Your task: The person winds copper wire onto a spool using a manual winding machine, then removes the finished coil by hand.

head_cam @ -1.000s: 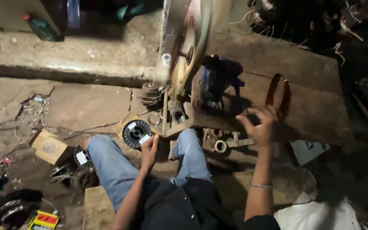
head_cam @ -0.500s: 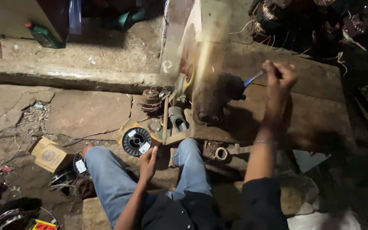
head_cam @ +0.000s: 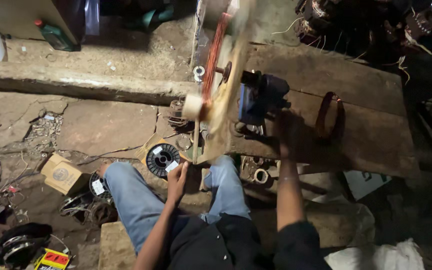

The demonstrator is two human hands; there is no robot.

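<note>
I sit on the floor in blue jeans facing a low wooden bench (head_cam: 376,140). A blue hand-cranked winding machine (head_cam: 258,95) stands on its left end. A wooden former (head_cam: 226,100) wound with copper wire (head_cam: 213,50) is motion-blurred in front of it. My right hand (head_cam: 286,125), in shadow, is closed on the crank beside the machine. Just below the former, my left hand (head_cam: 177,177) is raised next to a black wire spool (head_cam: 161,159) on the floor. Whether a wire runs through its fingers is not visible.
A dark wound coil loop (head_cam: 328,117) lies on the bench. Motor stators (head_cam: 376,20) pile at the back right. A cardboard box (head_cam: 62,173), metal parts and a yellow-red packet (head_cam: 51,260) litter the floor at left. A concrete step (head_cam: 76,85) and a green bottle (head_cam: 56,35) lie beyond.
My right hand swung from the bench front up to the far side and back down beside the machine. The former has turned and is now blurred. My left hand stayed by the spool.
</note>
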